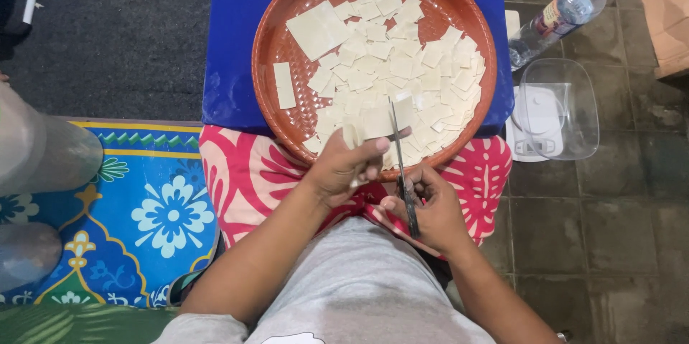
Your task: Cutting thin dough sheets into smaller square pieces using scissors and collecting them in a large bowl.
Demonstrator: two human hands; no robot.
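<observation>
My left hand [346,167] pinches a pale dough sheet [378,120] at the near rim of a round brown woven tray [267,43]. My right hand [430,209] grips a pair of scissors [399,154], blades pointing away from me and running along the sheet's right side. The tray is covered with several small cut dough squares [402,64]. A larger uncut sheet [317,28] and a narrow strip [284,86] lie on its left part.
The tray rests on a blue stand [230,64] over my lap, which is covered by pink patterned cloth [244,172]. A plastic water bottle [563,14] and a clear container over a white scale [556,111] sit on the tiled floor at right. A floral mat [143,208] lies left.
</observation>
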